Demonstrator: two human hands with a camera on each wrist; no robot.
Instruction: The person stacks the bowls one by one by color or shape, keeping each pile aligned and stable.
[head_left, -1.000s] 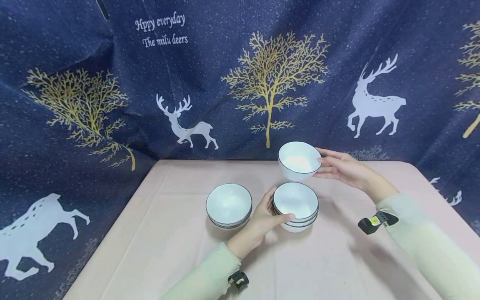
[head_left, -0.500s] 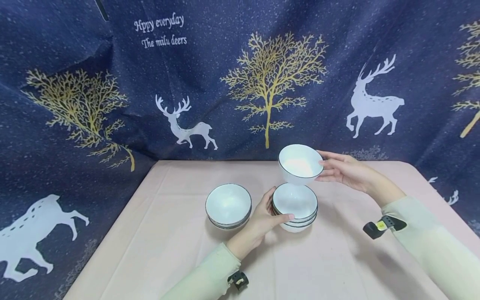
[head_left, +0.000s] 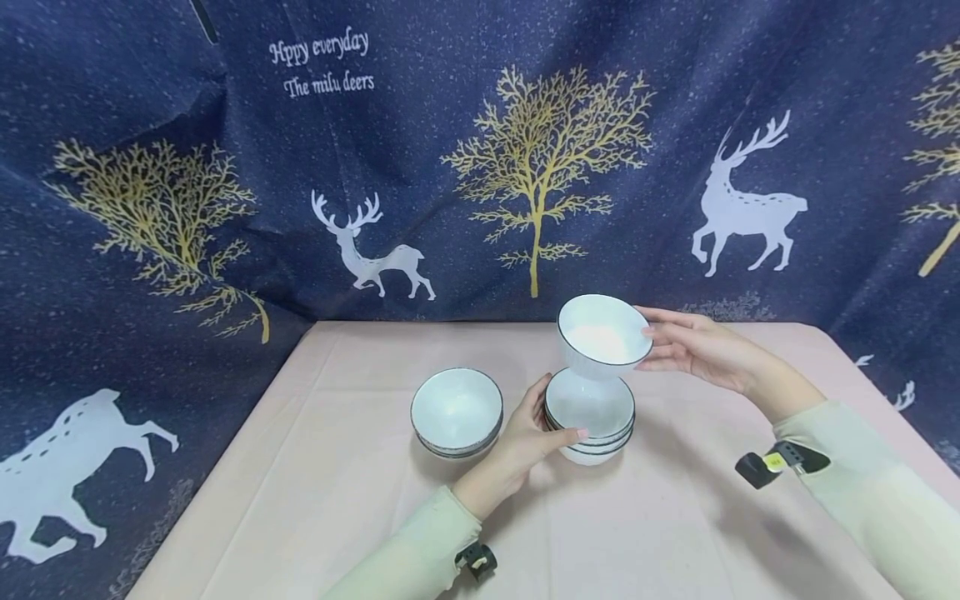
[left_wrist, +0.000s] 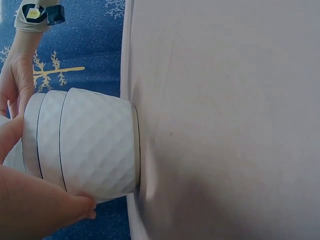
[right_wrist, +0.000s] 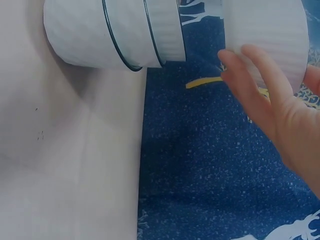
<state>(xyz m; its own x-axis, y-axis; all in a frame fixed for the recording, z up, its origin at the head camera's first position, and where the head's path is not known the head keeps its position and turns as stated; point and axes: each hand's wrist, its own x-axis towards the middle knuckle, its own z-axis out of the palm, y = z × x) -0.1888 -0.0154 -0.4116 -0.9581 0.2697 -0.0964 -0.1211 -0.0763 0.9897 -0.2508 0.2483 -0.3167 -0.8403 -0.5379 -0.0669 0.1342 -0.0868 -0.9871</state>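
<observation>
My right hand (head_left: pixel 697 346) holds a white bowl (head_left: pixel 600 333) with a thin dark rim, thumb at the rim and fingers on its outer side. In the right wrist view a gap separates this raised bowl (right_wrist: pixel 270 35) from the stack of matching bowls (right_wrist: pixel 120 30). That stack (head_left: pixel 588 404) stands on the table, steadied by my left hand (head_left: pixel 525 433), whose thumb lies over the near rim while the fingers curl round the left side. Dimpled outer walls of the stacked bowls (left_wrist: pixel 97 142) show in the left wrist view.
A second stack of white dark-rimmed bowls (head_left: pixel 457 412) stands just left of my left hand. Pale pink cloth covers the table (head_left: pixel 337 467). Behind its far edge hangs a blue curtain (head_left: pixel 450 167) printed with deer and trees.
My right hand has lowered the bowl slightly, bringing it nearer the stack and a little to the right. My left hand and both stacks stay in place.
</observation>
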